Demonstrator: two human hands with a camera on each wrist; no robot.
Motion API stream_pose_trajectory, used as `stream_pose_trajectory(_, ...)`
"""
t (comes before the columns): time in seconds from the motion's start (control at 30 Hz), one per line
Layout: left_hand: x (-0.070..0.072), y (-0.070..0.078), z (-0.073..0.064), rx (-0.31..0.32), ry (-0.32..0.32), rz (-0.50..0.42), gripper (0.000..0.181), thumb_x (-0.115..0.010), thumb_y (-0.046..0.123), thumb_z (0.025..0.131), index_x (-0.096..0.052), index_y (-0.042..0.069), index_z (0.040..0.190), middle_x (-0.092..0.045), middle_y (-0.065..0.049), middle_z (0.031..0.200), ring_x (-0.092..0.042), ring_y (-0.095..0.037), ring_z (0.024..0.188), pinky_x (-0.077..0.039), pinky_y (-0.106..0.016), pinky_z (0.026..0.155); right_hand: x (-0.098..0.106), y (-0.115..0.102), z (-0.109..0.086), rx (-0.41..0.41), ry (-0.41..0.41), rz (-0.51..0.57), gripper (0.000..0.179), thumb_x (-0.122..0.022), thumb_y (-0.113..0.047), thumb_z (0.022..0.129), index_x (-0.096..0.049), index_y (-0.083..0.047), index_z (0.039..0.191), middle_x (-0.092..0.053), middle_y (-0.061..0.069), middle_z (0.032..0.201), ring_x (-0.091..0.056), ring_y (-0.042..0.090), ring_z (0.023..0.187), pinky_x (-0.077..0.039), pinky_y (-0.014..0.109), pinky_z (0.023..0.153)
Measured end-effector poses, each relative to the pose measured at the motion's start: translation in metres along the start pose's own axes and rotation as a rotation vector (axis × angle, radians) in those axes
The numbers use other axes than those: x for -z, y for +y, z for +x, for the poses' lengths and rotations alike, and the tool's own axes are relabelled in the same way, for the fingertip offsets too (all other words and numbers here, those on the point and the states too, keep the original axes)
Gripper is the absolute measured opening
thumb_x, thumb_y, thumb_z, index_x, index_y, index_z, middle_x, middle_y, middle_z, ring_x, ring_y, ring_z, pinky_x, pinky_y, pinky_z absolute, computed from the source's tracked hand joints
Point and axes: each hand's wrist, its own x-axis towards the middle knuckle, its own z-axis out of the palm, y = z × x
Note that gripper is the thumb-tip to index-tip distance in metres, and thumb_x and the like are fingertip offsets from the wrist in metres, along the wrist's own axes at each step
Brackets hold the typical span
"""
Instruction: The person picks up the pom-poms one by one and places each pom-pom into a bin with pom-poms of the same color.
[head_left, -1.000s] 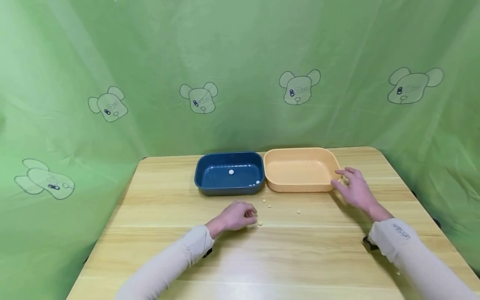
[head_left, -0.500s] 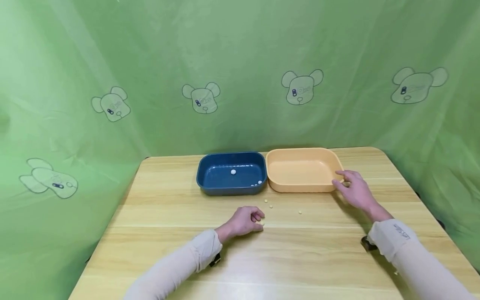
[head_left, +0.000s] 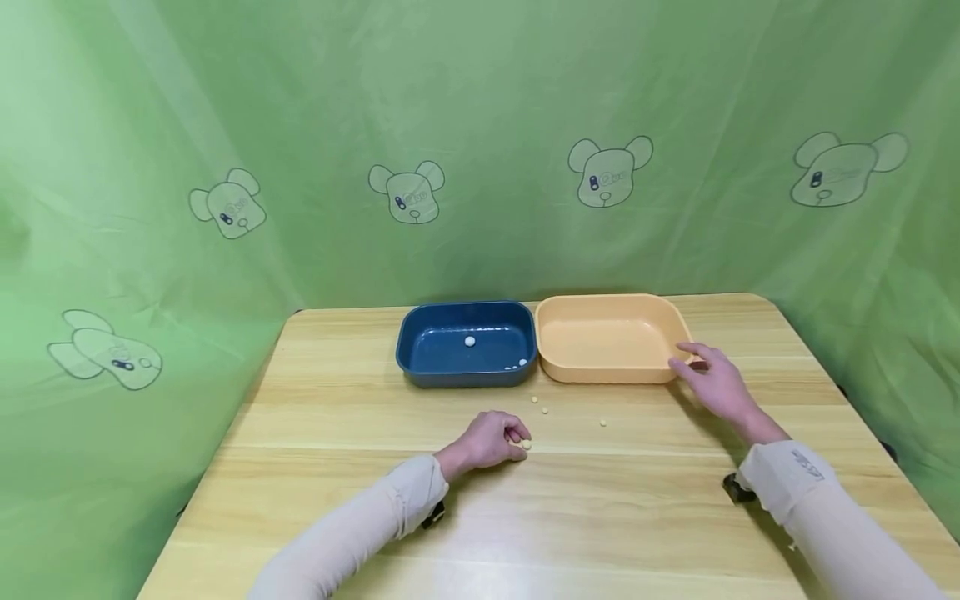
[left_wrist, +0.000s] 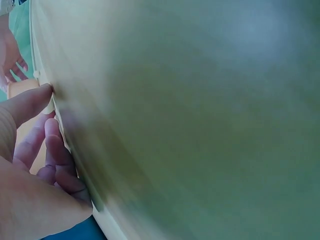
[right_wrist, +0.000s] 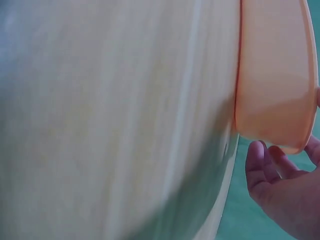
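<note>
My left hand (head_left: 491, 439) is low over the table, thumb and forefinger pinching a small pale yellow ball (head_left: 527, 444). In the left wrist view the pale ball (left_wrist: 49, 107) shows between thumb and fingertip, the other fingers curled beneath. My right hand (head_left: 718, 385) holds the right end of an orange basin (head_left: 607, 374), thumb at the front corner and a finger over the rim. Its remaining fingers curl below the basin's end in the right wrist view. Left of it stands a dark blue basin (head_left: 427, 358) with a white ball (head_left: 470, 342) and several smaller white pieces.
Tiny pale yellow balls lie on the wooden table (head_left: 600, 508): one ball (head_left: 603, 423) in front of the orange basin, two more (head_left: 545, 411) near where the basins meet. A green curtain (head_left: 495, 100) with bear-head drawings hangs behind and at both sides.
The left hand has moved slightly right and closed thumb and finger on the pale yellow ball. The right hand stays at the orange basin's rim. The whole view has shifted slightly.
</note>
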Motion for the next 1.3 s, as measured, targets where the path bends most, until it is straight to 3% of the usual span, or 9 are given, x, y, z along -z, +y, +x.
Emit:
stream_pose_trajectory(0.23, -0.0014, 0.0001, 0.0015, -0.006, 0.010, 0.004, 0.014, -0.080, 0.011, 0.074, -0.072, 0.015, 0.085, -0.060, 0.013, 0.072, -0.052, 0.000, 0.070, -0.044, -0.017, 0.070, 0.0007, 0.0069, 0.0038, -0.008, 0.007, 0.018, 0.060, -0.047, -0.040, 0.098, -0.041, 0.004, 0.139, -0.044, 0.032, 0.129, -0.051, 0.041, 0.105, -0.048, 0.024, 0.067)
stream_pose_trajectory(0.3, -0.0009, 0.0007, 0.0015, -0.005, 0.008, 0.008, 0.014, -0.080, 0.012, 0.074, -0.072, 0.015, 0.085, -0.059, 0.013, 0.072, -0.052, 0.000, 0.069, -0.043, -0.017, 0.070, 0.0007, 0.0078, 0.0046, -0.006, 0.009, 0.021, 0.060, -0.047, -0.040, 0.098, -0.041, 0.004, 0.139, -0.045, 0.033, 0.128, -0.053, 0.039, 0.102, -0.048, 0.020, 0.062)
stream_pose_trajectory(0.7, 0.0004, 0.0034, -0.0001, -0.018, 0.012, 0.021, 0.011, -0.079, 0.012, 0.076, -0.071, 0.014, 0.084, -0.058, 0.013, 0.070, -0.051, 0.000, 0.068, -0.042, -0.017, 0.070, 0.0018, 0.0033, 0.0047, -0.053, -0.006, 0.032, 0.063, -0.049, -0.042, 0.097, -0.040, 0.003, 0.139, -0.052, 0.029, 0.116, -0.056, 0.020, 0.082, -0.049, 0.024, 0.056)
stream_pose_trajectory(1.0, -0.0003, 0.0030, 0.0025, -0.004, 0.000, 0.017, 0.010, -0.079, 0.014, 0.076, -0.071, 0.015, 0.083, -0.059, 0.014, 0.071, -0.052, 0.000, 0.069, -0.042, -0.017, 0.070, 0.0010, 0.0048, 0.0044, -0.062, -0.007, 0.045, 0.064, -0.048, -0.043, 0.097, -0.039, 0.003, 0.141, -0.051, 0.030, 0.118, -0.058, 0.035, 0.088, -0.050, 0.026, 0.055)
stream_pose_trajectory(1.3, -0.0023, 0.0028, 0.0034, 0.007, -0.010, -0.048, 0.011, -0.079, 0.010, 0.076, -0.071, 0.014, 0.083, -0.059, 0.010, 0.071, -0.052, -0.002, 0.067, -0.044, -0.017, 0.068, 0.0008, 0.0067, 0.0059, -0.057, 0.001, 0.034, 0.064, -0.050, -0.044, 0.096, -0.041, 0.002, 0.139, -0.051, 0.030, 0.120, -0.059, 0.023, 0.085, -0.051, 0.024, 0.057)
